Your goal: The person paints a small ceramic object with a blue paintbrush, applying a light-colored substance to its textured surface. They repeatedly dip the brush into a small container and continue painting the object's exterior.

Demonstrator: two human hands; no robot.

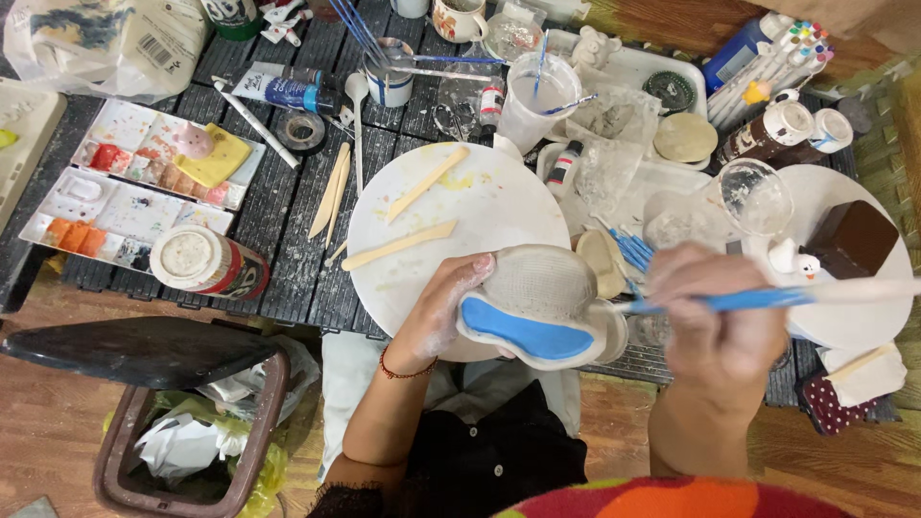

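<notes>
Cluttered dark slatted table (288, 259); round white board (460, 206) at centre. Just below board, left hand (436, 312) grips pale clay piece (542, 288), blue-painted patch underneath. Right hand (715, 317) clamped on blue brush (758, 299), tip touching piece.

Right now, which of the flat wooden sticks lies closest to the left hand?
The long pale stick lying across the lower part of the round white board, just above the left hand. The other stick on the board sits higher; two lie off it.
</notes>
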